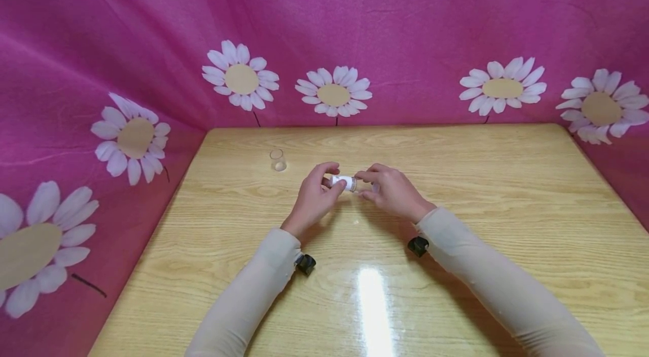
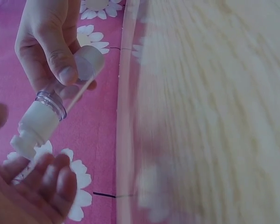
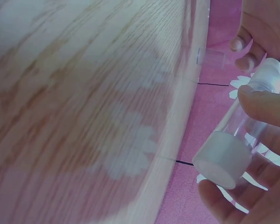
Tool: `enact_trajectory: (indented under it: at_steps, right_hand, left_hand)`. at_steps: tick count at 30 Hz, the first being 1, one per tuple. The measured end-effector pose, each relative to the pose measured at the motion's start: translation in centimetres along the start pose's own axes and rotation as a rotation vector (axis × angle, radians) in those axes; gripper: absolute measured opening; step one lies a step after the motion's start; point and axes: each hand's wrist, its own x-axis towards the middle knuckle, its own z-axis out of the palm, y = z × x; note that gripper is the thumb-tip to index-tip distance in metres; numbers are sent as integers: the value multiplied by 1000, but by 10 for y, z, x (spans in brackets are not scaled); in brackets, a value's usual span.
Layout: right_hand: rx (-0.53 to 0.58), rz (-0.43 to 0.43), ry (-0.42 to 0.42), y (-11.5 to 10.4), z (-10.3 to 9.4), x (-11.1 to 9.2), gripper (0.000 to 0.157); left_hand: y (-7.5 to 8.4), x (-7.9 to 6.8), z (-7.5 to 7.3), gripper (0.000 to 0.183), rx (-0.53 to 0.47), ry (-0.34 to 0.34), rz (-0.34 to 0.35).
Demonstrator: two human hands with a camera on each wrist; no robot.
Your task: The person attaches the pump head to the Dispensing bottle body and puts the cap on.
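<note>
A small pump bottle with a clear body (image 3: 231, 122), a white base (image 3: 222, 159) and a white pump top (image 2: 37, 123) is held sideways above the table. My right hand (image 1: 392, 191) grips its body, thumb on one side and fingers round the other. At the pump end is my left hand (image 1: 315, 195). In the left wrist view its fingers (image 2: 46, 184) spread beneath the nozzle, and its blurred thumb stands apart from the pump. From the head, the left thumb overlaps the white pump section.
A small clear cup-shaped piece (image 1: 278, 160) stands on the wooden table (image 1: 507, 205) beyond my left hand. Pink cloth (image 1: 405, 19) with white daisies hangs behind the table and along its sides. A bright glare lies on the tabletop between my forearms.
</note>
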Motion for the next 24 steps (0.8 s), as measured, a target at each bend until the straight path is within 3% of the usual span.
enact_trajectory:
  at_steps: [4,8,24]
  right_hand:
    - [7,4,-3,0,1,0,36]
    - [0,2,-4,0,1,-1,36]
    - [-6,5,-8,0,-1,-1,37]
  left_hand:
    - [1,1,1,37,46,82,-89]
    - [0,1,2,28,62,126,-122]
    - [2,2,1,22,53,95,-98]
